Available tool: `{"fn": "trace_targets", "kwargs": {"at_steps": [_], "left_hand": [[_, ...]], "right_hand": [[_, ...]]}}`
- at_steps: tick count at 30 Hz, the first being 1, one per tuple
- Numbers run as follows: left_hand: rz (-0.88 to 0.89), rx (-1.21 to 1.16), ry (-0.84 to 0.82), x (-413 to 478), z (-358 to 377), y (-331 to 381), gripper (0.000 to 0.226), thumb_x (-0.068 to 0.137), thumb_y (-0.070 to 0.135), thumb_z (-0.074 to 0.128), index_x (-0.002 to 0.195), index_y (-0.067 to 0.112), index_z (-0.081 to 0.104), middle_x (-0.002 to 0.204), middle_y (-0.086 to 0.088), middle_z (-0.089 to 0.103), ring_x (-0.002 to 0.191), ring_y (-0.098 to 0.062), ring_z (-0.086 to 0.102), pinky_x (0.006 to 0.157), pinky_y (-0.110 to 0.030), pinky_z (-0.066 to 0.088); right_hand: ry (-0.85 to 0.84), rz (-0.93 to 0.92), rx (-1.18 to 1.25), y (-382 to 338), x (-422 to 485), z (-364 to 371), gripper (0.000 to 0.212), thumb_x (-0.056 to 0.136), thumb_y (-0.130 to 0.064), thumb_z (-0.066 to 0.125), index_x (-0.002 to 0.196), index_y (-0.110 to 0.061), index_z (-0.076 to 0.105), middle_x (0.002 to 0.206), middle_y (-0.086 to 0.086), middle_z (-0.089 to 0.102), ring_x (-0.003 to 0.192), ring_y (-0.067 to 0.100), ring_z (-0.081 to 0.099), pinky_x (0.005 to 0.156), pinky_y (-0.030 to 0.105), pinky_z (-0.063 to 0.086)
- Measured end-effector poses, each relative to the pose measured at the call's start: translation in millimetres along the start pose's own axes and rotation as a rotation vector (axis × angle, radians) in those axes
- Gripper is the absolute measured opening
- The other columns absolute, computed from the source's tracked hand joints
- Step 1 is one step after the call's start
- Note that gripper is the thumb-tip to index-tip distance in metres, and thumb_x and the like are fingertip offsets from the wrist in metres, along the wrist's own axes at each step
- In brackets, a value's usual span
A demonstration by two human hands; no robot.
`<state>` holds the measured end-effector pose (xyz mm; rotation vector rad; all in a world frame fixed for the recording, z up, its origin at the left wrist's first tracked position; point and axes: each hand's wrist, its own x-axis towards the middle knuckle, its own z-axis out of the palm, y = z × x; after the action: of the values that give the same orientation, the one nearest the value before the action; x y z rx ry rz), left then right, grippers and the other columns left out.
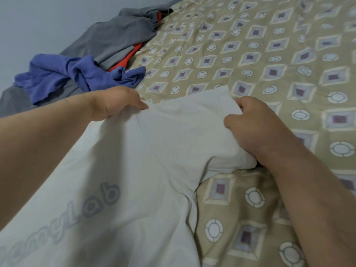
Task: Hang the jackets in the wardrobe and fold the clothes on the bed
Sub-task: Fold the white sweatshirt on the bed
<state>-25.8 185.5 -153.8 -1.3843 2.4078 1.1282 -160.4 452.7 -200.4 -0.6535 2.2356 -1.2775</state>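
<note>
Here a white shirt lies spread on the bed, its printed lettering showing faintly through the cloth near the lower left. One sleeve reaches out to the right over the patterned bedspread. The left hand rests at the shoulder of the shirt, fingers closed down on the cloth where the sleeve begins, pinning or pinching the edge; which of the two cannot be told. The right hand is curled round the far end of the sleeve, fingers tucked under and gripping the bunched cloth, so that the sleeve end is lifted and rolled a little under the wrist. The two hands are apart, with the width of the sleeve between them. Farther up the bed, along its left side by the wall, lies a loose pile: a blue garment crumpled nearest the left hand but not touching it, and behind it a grey garment with a strip of orange cloth showing from beneath its edge.
</note>
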Motion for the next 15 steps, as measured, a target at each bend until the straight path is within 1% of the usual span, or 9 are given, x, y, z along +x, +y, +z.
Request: {"fn": "trace_targets", "kwargs": {"at_steps": [1, 3, 4, 6, 8, 10, 11, 13, 15], "left_hand": [[0.035, -0.006, 0.049, 2.9, -0.8, 0.6, 0.025, 0.085, 0.023, 0.074, 0.068, 0.020, 0.056, 0.069, 0.000, 0.059, 0.060, -0.015, 0.057, 0.057, -0.026, 0.043], [0.125, 0.047, 0.201, 6.6, 5.7, 0.8, 0.030, 0.087, 0.027, 0.073, 0.067, 0.022, 0.051, 0.066, 0.004, 0.054, 0.059, -0.013, 0.052, 0.052, -0.024, 0.039], [0.185, 0.142, 0.284, 7.3, 13.6, -1.5, 0.031, 0.088, 0.029, 0.071, 0.067, 0.022, 0.049, 0.068, 0.004, 0.053, 0.062, -0.014, 0.050, 0.053, -0.026, 0.037], [0.320, 0.420, 0.450, 11.4, 36.5, -13.5, 0.029, 0.091, 0.031, 0.066, 0.076, 0.014, 0.049, 0.082, -0.007, 0.055, 0.077, -0.028, 0.053, 0.063, -0.035, 0.037], [0.428, 0.552, 0.604, 11.3, 55.7, -25.9, 0.030, 0.096, 0.033, 0.059, 0.083, 0.008, 0.049, 0.093, -0.018, 0.055, 0.087, -0.036, 0.048, 0.073, -0.043, 0.035], [0.527, 0.499, 0.731, 9.6, 61.5, -30.4, 0.032, 0.098, 0.033, 0.055, 0.082, 0.008, 0.046, 0.088, -0.016, 0.050, 0.082, -0.033, 0.044, 0.070, -0.041, 0.030], [0.583, 0.435, 0.782, 8.1, 60.7, -29.3, 0.031, 0.098, 0.033, 0.053, 0.079, 0.011, 0.043, 0.083, -0.012, 0.046, 0.078, -0.030, 0.041, 0.068, -0.038, 0.028], [0.659, 0.321, 0.844, 7.6, 56.7, -25.8, 0.029, 0.098, 0.033, 0.049, 0.078, 0.015, 0.037, 0.079, -0.005, 0.040, 0.075, -0.023, 0.035, 0.067, -0.032, 0.024], [0.659, 0.300, 0.867, 11.3, 53.4, -23.1, 0.028, 0.098, 0.033, 0.046, 0.078, 0.016, 0.036, 0.078, -0.005, 0.040, 0.074, -0.022, 0.034, 0.067, -0.030, 0.022]], "right_hand": [[0.039, -0.014, 0.036, -0.8, -0.5, -0.6, 0.012, 0.084, -0.017, 0.054, 0.085, -0.028, 0.055, 0.077, -0.019, 0.057, 0.064, -0.010, 0.057, 0.043, 0.010, 0.035], [0.113, -0.041, 0.074, -1.9, -1.7, -2.0, 0.015, 0.083, -0.015, 0.053, 0.084, -0.030, 0.054, 0.075, -0.020, 0.056, 0.060, -0.023, 0.050, 0.044, 0.002, 0.034], [0.123, -0.045, 0.065, -2.0, -1.9, -2.0, 0.016, 0.083, -0.015, 0.053, 0.088, -0.030, 0.054, 0.076, -0.021, 0.055, 0.062, -0.021, 0.051, 0.046, 0.004, 0.036], [0.084, -0.028, 0.009, -0.1, -1.4, -0.4, 0.020, 0.084, -0.017, 0.051, 0.099, -0.031, 0.053, 0.079, -0.022, 0.052, 0.067, -0.008, 0.052, 0.053, 0.013, 0.035], [0.054, -0.016, -0.004, 2.1, -1.1, 2.3, 0.023, 0.085, -0.019, 0.052, 0.104, -0.031, 0.050, 0.081, -0.024, 0.051, 0.072, -0.006, 0.048, 0.058, 0.016, 0.033], [0.031, -0.050, 0.075, 1.6, -3.0, 5.8, 0.031, 0.086, -0.020, 0.057, 0.111, -0.035, 0.048, 0.086, -0.028, 0.054, 0.078, -0.008, 0.055, 0.060, 0.014, 0.040], [0.013, -0.088, 0.140, 0.6, -4.4, 8.0, 0.040, 0.086, -0.016, 0.059, 0.118, -0.037, 0.048, 0.092, -0.029, 0.057, 0.082, -0.010, 0.058, 0.060, 0.008, 0.042], [-0.017, -0.164, 0.273, -1.8, -6.7, 11.1, 0.060, 0.084, 0.000, 0.055, 0.132, -0.035, 0.048, 0.114, -0.021, 0.063, 0.096, -0.009, 0.062, 0.064, 0.002, 0.044], [0.021, -0.220, 0.386, -2.5, -5.5, 11.1, 0.077, 0.078, 0.011, 0.047, 0.138, -0.037, 0.048, 0.137, -0.011, 0.057, 0.121, 0.003, 0.057, 0.083, 0.014, 0.052]]}}
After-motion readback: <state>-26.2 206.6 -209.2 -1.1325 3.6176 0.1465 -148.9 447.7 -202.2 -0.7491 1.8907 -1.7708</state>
